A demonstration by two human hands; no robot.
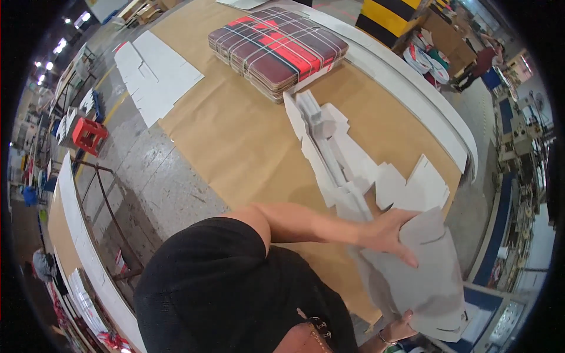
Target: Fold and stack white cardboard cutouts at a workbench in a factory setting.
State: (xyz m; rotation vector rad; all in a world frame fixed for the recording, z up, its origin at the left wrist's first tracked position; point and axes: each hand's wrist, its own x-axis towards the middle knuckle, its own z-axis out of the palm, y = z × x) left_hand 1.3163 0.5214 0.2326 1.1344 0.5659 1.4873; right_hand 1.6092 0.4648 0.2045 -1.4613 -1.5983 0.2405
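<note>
A stack of flat grey-white cardboard sheets point(421, 279) with cut, tabbed edges lies at the near right corner of the table. My left hand point(388, 235) reaches across and holds the far left edge of the sheets, its thumb lying on the top face and its other fingers partly hidden. At the near edge my right hand point(401, 326) grips the same sheets, thumb uppermost and fingers mostly out of sight underneath. Beyond them lie folded and loose white cardboard pieces point(332, 156), and another cut piece point(426, 185) sits farther right.
Brown paper covers the table point(235, 141). At its far side stands a strapped bundle of dark red and black boards point(279, 50). Long white sheets point(406, 88) run along the right edge. White cut sheets point(150, 73) lie at the far left, and a red stool point(89, 136) stands on the floor.
</note>
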